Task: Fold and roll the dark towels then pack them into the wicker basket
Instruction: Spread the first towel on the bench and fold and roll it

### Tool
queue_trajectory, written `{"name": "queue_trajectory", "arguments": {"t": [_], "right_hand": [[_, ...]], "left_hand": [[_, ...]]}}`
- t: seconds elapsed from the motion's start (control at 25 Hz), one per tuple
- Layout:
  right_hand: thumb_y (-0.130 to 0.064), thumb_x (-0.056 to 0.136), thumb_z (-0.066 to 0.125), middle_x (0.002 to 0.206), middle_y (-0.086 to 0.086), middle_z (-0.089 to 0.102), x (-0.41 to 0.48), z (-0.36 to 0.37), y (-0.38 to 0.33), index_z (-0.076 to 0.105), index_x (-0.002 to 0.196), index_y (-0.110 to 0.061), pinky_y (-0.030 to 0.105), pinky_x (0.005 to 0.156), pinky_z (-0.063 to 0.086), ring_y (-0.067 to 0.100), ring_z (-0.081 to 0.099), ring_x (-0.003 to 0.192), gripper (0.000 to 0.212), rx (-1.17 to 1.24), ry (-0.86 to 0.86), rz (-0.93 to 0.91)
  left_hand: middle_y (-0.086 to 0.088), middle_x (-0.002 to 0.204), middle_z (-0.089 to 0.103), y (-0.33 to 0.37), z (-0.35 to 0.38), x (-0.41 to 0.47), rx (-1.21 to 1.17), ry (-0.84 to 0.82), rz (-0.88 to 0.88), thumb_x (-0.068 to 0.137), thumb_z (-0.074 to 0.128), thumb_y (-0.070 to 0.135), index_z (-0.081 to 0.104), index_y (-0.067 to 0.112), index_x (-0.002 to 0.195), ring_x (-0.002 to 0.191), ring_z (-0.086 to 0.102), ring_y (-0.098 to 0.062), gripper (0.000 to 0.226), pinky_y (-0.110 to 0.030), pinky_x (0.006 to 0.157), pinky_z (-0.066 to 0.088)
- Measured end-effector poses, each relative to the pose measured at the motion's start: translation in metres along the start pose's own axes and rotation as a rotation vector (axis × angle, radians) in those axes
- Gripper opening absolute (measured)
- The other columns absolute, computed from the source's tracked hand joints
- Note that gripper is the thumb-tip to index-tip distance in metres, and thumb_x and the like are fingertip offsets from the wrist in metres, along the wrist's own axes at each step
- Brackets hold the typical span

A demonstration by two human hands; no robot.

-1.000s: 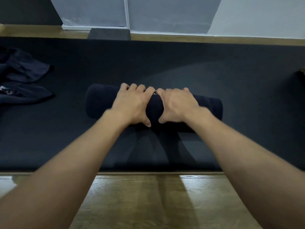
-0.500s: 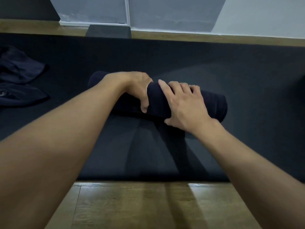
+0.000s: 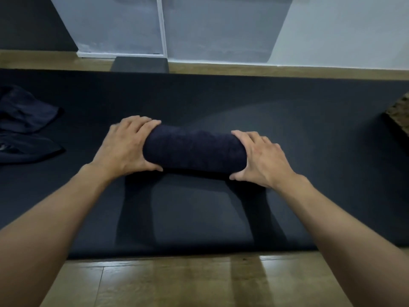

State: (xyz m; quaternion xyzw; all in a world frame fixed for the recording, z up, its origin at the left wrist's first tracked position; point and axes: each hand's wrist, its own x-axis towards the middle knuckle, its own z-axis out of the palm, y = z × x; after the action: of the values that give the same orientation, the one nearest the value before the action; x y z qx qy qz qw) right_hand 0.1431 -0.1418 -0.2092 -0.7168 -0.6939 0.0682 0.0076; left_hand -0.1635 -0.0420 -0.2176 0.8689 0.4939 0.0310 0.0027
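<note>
The left hand [image 3: 128,147] and the right hand [image 3: 263,160] each cup one end of the rolled towel [image 3: 194,151]. Fingers curl over its far side and thumbs tuck under its near side, so the roll is clamped at both ends, not pinched in the middle. It sits crosswise over the middle of the dark mat [image 3: 199,96], its long axis running left to right. I judge it soft, thick and light, and a roll like this will spring open if the ends are let go. Taking it at both ends, with a thumb over the loose edge, is the sound hold for carrying. At the far left lie loose dark towels [image 3: 26,125], well apart from the roll. At the right edge a mottled brown corner shows, probably the wicker basket [image 3: 399,116], though too little is in view to be sure. Wooden floor [image 3: 177,282] borders the mat's near side.
</note>
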Motion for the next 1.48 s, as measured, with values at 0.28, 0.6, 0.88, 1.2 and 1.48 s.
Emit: {"name": "queue_trajectory", "arguments": {"t": [0.28,0.6,0.88,1.2,1.48], "right_hand": [[-0.047,0.063,0.076,0.104,0.0,0.057,0.005,-0.023,-0.01,0.038,0.13,-0.033,0.035,0.072,0.043,0.025,0.055,0.091,0.079,0.133,-0.142,0.128],[-0.041,0.054,0.085,0.103,-0.004,0.068,-0.027,-0.028,-0.019,0.059,0.109,-0.027,0.037,0.084,0.057,0.018,0.066,0.093,0.063,0.752,-0.416,0.358],[-0.031,0.077,0.077,0.098,0.013,0.076,-0.075,-0.034,0.037,0.07,0.109,-0.007,0.034,0.08,0.056,0.027,0.073,0.092,0.041,1.337,-0.517,0.664],[-0.032,0.059,0.083,0.109,0.02,0.072,-0.146,-0.067,0.182,0.071,0.111,-0.005,0.04,0.093,0.052,0.033,0.07,0.099,0.06,1.47,-0.335,0.794],[-0.012,0.081,0.06,0.124,-0.002,0.063,-0.152,-0.089,0.303,0.057,0.132,-0.033,0.027,0.089,0.051,0.016,0.06,0.109,0.055,1.055,0.13,0.712]], "left_hand": [[-0.012,0.158,0.021,0.044,0.012,-0.012,-0.722,0.175,-0.751,0.07,0.085,0.038,0.014,0.026,0.156,0.138,0.034,-0.036,0.111,-0.051,0.113,0.031],[-0.004,0.109,0.074,0.154,0.013,-0.02,-1.811,-0.132,-0.804,0.075,0.078,0.054,0.059,0.014,0.122,0.093,0.074,-0.023,0.064,-0.039,0.081,0.06],[0.009,0.117,0.071,0.223,0.01,0.0,-1.826,-0.248,-0.526,0.064,0.089,0.042,0.047,0.035,0.135,0.104,0.07,-0.014,0.083,-0.039,0.094,0.055],[0.009,0.117,0.07,0.375,-0.002,0.048,-1.773,-0.536,-0.291,0.053,0.089,0.049,0.05,0.027,0.13,0.108,0.067,-0.012,0.089,-0.037,0.098,0.052],[0.005,0.142,0.053,0.531,0.012,0.101,-1.634,-0.505,-0.327,0.064,0.081,0.054,0.032,0.025,0.148,0.123,0.056,-0.019,0.101,-0.04,0.104,0.048]]}}
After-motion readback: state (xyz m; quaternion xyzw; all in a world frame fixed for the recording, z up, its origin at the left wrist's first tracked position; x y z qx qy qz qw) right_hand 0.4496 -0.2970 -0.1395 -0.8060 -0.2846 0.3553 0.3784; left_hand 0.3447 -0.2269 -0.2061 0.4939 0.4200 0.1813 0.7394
